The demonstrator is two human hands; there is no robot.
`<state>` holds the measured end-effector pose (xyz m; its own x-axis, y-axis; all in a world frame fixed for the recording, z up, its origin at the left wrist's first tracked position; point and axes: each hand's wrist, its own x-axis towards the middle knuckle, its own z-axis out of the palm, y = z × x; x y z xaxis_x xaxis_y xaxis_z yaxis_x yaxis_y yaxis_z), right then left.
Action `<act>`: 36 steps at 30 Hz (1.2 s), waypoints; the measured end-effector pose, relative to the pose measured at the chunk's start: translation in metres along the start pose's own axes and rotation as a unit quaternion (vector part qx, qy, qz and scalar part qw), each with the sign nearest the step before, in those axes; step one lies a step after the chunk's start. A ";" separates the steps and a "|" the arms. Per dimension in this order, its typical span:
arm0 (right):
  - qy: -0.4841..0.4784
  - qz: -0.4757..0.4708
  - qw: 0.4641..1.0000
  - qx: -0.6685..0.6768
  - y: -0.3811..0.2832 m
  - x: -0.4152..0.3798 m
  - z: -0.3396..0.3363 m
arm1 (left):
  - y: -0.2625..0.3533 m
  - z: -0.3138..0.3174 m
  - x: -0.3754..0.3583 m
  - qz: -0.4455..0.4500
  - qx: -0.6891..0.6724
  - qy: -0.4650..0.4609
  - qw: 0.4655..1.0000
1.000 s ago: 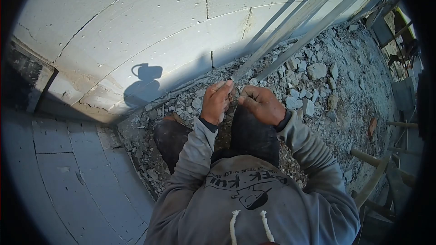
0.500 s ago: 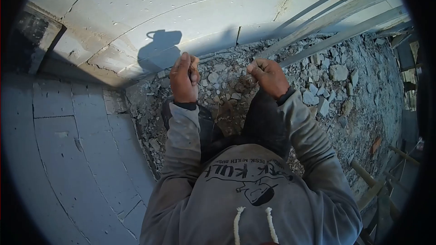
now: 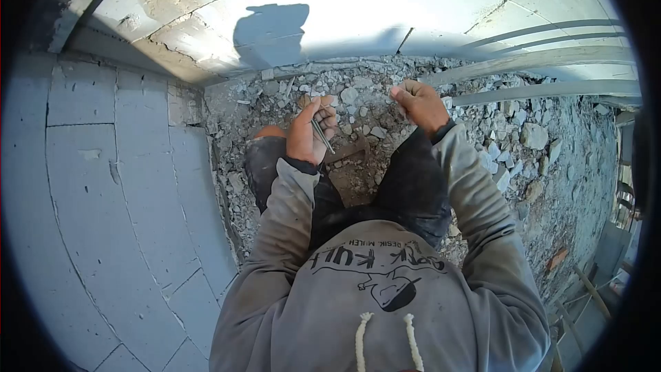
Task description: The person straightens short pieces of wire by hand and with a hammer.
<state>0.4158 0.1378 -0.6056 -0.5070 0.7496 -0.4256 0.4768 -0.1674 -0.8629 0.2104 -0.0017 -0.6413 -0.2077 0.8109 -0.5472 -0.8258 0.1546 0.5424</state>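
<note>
A person sits or squats over a bed of rubble (image 3: 509,186), with both hands held up above it. The left hand (image 3: 311,132) is above the left part of the rubble, with its fingers curled around some thin metal rods (image 3: 321,135). The rods lie across the fingers, tilted, and stick out past them. The right hand (image 3: 423,105) is over the middle of the rubble, well apart from the left one. Its fingers are bent and its thumb points along them, but I cannot tell if they pinch something small.

Behind the rubble stands a pale block wall (image 3: 372,10), with a dark shadow (image 3: 272,33) on it. Gray blocks (image 3: 82,193) with thin cracks between them run along the left side of the rubble. Two long boards, an upper board (image 3: 537,61) and a lower board (image 3: 551,91), reach over the far right part of the rubble. A big pale stone (image 3: 534,136) sits in its right part, and a bit of red brick (image 3: 558,258) lies nearer its right edge. The person's dark pants (image 3: 416,179) and gray hoodie (image 3: 385,269) cover the near part of the rubble.
</note>
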 end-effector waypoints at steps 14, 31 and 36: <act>-0.098 0.106 0.919 0.366 0.035 -0.009 0.051 | 0.002 -0.025 -0.015 -0.057 -0.026 0.062 0.996; -0.106 0.043 0.969 -0.220 0.135 0.033 0.120 | 0.038 -0.047 -0.016 0.028 -0.107 0.065 0.992; -0.134 0.095 0.981 -0.103 0.169 0.090 0.152 | 0.070 -0.071 -0.023 0.122 -0.138 0.117 0.976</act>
<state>0.3417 0.0796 -0.8311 -0.5531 0.5172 -0.6531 0.7016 -0.1334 -0.6999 0.1201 -0.0497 -0.6357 -0.5036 0.6487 -0.5705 -0.8394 -0.2113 0.5007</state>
